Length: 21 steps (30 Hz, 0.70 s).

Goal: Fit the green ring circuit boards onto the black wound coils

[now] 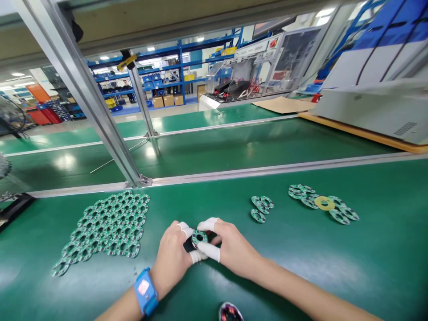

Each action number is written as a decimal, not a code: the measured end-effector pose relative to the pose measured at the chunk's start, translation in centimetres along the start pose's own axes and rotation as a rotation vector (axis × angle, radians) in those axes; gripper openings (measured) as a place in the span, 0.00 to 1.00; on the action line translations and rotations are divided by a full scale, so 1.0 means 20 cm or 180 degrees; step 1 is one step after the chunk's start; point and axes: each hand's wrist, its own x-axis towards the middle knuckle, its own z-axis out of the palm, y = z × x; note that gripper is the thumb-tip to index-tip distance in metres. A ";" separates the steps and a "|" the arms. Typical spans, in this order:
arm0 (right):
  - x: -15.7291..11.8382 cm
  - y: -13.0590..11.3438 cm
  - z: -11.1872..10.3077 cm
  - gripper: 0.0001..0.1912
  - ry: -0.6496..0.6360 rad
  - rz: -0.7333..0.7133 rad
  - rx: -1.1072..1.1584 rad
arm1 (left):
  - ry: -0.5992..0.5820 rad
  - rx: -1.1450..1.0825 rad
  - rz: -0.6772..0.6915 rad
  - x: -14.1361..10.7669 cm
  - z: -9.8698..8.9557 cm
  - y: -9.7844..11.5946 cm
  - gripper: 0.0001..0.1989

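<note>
A small green ring-shaped circuit board [195,240] is held between my two hands, above the green work surface. My right hand [232,247], with white finger cots on the fingertips, pinches the board from the right. My left hand [172,249], also wearing white finger cots, closes around it from the left, its wrist in a blue strap [146,292]. Beside the board, between the left fingers, shows a black part [188,244], mostly hidden. At the bottom edge lies a round part with copper-red windings [230,312], cut off by the frame.
Many similar ring boards [110,223] lie in a block on the left. Smaller groups lie right of centre [258,216] and farther right, where a yellow ring [320,204] rests among them. An aluminium post [83,89] and rail [234,173] border the back.
</note>
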 end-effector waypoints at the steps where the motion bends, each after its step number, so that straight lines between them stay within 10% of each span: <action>1: 0.00 0.00 0.00 0.10 0.0021 0.0043 -0.0020 | -0.0015 -0.0005 -0.0020 0.00 0.00 0.00 0.07; 21: 0.01 -0.02 0.04 0.08 0.0153 0.0241 -0.0375 | 0.0027 -0.0034 -0.0166 0.00 0.02 0.02 0.05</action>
